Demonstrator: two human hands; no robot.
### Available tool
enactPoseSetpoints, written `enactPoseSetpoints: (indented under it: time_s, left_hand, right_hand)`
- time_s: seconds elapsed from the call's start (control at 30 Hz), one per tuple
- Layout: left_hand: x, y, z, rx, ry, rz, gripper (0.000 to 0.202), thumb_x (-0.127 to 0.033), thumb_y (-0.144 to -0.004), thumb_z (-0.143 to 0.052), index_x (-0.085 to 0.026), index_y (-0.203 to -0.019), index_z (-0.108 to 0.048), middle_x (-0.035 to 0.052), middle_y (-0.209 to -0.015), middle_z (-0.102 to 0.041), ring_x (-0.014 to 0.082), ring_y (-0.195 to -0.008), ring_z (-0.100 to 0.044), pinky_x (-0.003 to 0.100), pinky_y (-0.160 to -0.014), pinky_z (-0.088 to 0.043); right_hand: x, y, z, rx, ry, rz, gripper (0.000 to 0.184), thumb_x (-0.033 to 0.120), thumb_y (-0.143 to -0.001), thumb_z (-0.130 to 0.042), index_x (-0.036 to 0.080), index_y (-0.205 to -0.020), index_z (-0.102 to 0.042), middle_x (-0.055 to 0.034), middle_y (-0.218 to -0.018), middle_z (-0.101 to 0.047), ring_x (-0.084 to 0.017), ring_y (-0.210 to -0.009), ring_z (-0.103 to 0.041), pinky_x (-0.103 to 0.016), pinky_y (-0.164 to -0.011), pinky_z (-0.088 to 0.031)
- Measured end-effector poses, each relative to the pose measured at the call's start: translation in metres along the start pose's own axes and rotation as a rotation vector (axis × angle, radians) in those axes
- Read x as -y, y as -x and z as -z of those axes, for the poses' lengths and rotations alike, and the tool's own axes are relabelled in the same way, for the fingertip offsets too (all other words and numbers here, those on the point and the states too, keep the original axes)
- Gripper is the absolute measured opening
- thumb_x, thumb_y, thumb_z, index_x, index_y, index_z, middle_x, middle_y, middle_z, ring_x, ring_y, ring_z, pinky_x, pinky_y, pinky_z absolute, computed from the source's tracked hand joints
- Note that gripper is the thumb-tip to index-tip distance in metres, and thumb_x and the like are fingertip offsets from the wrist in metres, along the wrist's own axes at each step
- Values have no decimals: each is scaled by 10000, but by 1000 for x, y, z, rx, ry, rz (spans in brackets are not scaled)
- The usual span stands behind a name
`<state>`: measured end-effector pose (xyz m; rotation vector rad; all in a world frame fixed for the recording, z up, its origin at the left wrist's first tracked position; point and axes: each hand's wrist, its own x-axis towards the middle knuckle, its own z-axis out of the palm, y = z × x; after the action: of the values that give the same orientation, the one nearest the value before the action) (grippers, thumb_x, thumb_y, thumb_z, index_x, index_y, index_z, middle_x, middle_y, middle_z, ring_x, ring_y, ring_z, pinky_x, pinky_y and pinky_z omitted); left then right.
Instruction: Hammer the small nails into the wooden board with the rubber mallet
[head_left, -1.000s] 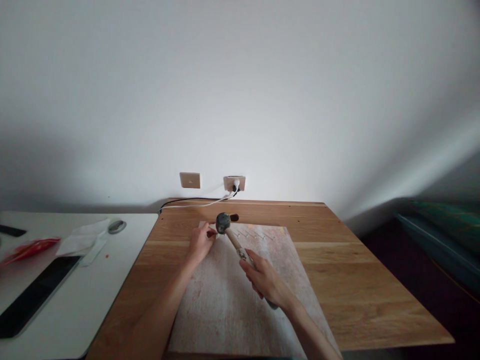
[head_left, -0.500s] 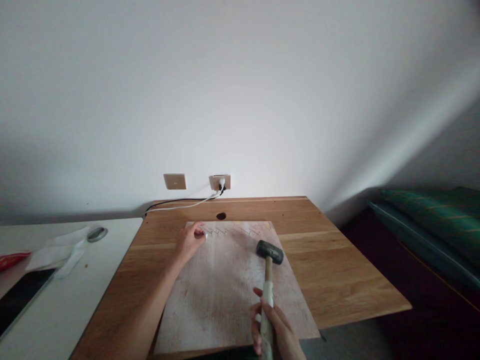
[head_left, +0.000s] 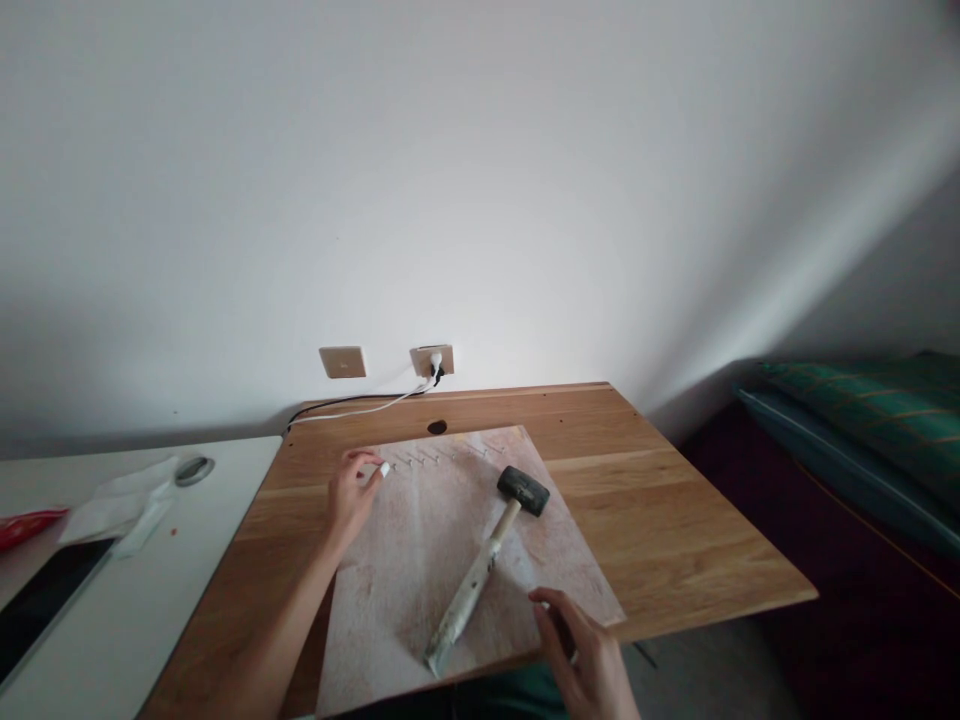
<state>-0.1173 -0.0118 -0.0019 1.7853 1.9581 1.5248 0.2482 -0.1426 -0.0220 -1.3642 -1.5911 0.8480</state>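
A hammer (head_left: pixel 489 560) with a black head and a pale wooden handle lies on a pinkish board (head_left: pixel 420 590) on the wooden desk (head_left: pixel 675 520). My right hand (head_left: pixel 589 660) hovers near the board's front right corner, fingers loosely curled, holding nothing, just right of the handle's end. My left hand (head_left: pixel 351 495) rests at the board's far left edge, fingers pinched on a small white piece (head_left: pixel 385 468). A row of small nails (head_left: pixel 442 455) runs along the board's far edge.
A white table (head_left: pixel 112 600) stands to the left with a dark tablet (head_left: pixel 37 600), white paper (head_left: pixel 112 505) and a red packet (head_left: pixel 22 525). Wall sockets (head_left: pixel 431 360) with a white cable sit behind the desk. A green cushion (head_left: pixel 862 420) lies at the right.
My right hand has laid the hammer down on the board and let go, pulling back to the front right. My left hand shifted slightly left along the board's far edge.
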Motion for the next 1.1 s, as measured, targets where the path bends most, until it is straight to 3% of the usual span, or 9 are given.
enactPoseSetpoints:
  time_s: [0.2, 0.33, 0.4, 0.6, 0.77, 0.97, 1.1]
  left_hand:
    - [-14, 40, 31, 65, 4, -42, 238, -407, -931, -609, -228, -800, -693, 77, -1024, -746, 219, -974, -717, 320, -831, -578]
    - [-4, 63, 40, 22, -32, 46, 307, -477, -956, -550, -228, -896, -719, 82, -980, -770, 228, -907, -738, 313, -778, -595]
    - [4, 69, 42, -22, -65, 119, 347, -520, -964, -529, -232, -943, -722, 72, -951, -786, 227, -857, -738, 311, -755, -594]
    - [14, 68, 43, -35, -68, 225, 462, -625, -951, -507, -220, -922, -725, 58, -858, -779, 211, -727, -710, 289, -658, -556]
    - [8, 67, 44, -47, -51, 210, 466, -653, -931, -543, -221, -872, -706, 45, -814, -756, 200, -706, -694, 275, -638, -545]
    - [5, 68, 47, -50, -35, 242, 458, -635, -953, -528, -216, -938, -712, 42, -805, -754, 203, -716, -704, 274, -634, -542]
    - [1, 69, 46, -84, -91, 162, 414, -598, -977, -524, -230, -892, -693, 23, -767, -735, 189, -680, -685, 270, -614, -540]
  right_hand:
    - [-29, -26, 33, -154, 188, -51, 535, 652, -1014, -506, 210, -1032, -808, -75, -759, -784, -250, -641, -744, -291, -622, -569]
    - [-43, -48, 40, -340, 275, -103, 601, 677, -976, -475, 179, -969, -812, -86, -692, -777, -268, -597, -752, -296, -549, -549]
    - [-44, -52, 37, -373, 317, -84, 592, 643, -984, -464, 168, -968, -817, -86, -677, -770, -269, -596, -758, -295, -544, -539]
    - [-44, -47, 28, -367, 432, 27, 614, 613, -1027, -418, 172, -926, -832, -57, -595, -718, -232, -509, -720, -281, -515, -497]
    - [-46, -47, 27, -377, 460, 47, 646, 627, -1036, -401, 164, -920, -836, -60, -586, -709, -229, -509, -715, -283, -522, -490]
    - [-47, -47, 26, -372, 474, 61, 638, 620, -1039, -404, 164, -932, -837, -50, -581, -690, -212, -492, -683, -281, -526, -484]
    - [-47, -46, 25, -373, 483, 60, 643, 618, -1043, -396, 162, -945, -838, -47, -574, -680, -205, -481, -666, -280, -522, -477]
